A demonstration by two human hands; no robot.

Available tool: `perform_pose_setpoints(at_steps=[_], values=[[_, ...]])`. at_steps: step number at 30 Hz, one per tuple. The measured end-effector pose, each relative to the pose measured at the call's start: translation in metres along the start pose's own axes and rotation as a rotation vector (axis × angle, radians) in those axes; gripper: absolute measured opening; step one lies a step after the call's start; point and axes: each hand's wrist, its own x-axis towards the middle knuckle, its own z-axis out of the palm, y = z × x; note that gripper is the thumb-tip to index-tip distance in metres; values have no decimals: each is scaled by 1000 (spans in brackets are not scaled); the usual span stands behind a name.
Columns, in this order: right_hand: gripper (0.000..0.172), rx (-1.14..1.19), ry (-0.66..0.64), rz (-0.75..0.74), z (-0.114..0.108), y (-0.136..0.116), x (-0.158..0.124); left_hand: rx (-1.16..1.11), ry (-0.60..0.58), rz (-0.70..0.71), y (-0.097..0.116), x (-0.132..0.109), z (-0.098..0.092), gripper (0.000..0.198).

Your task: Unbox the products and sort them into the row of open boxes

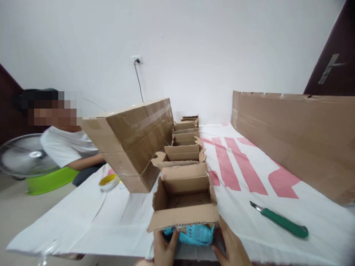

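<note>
A blue printed packet (196, 235), crumpled in places, is at the near edge of the table, just below the front flap of an open cardboard box (183, 214). My left hand (165, 245) grips the packet's left end, its thumb lying on the wrapper. Around the right end curls my right hand (231, 244), its upper fingers partly hidden beside the box's corner. The flap covers the packet's upper part. Inside, the box shows bare cardboard. To the right lies a green-handled utility knife (284, 222), its blade exposed and pointing away to the left.
More open boxes (183, 153) run in a row toward the wall. Left of them stands a taped stack of closed cartons (133, 144); a long cardboard panel (291, 140) borders the right. A tape roll (108, 182) lies left. Beyond sit a person (69, 147) and a fan (24, 155).
</note>
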Motion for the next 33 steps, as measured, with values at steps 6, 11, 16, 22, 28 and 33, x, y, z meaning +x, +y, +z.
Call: perform_pose_setpoints(at_steps=[6,11,16,22,28,33], values=[[82,21,-14,17,0,-1,0,10,-15,10,7,-1,-1,56],[82,31,-30,27,-1,-2,0,10,-25,11,12,-1,-1,58],[82,45,-53,51,0,-1,0,9,-12,19,13,-1,-1,58],[81,15,-35,18,1,1,-2,2,-29,17,12,-1,-1,56],[81,17,-38,30,2,2,-3,-6,-26,16,11,-1,-1,56],[79,40,-39,31,2,2,-1,-15,-31,13,8,0,-1,57]])
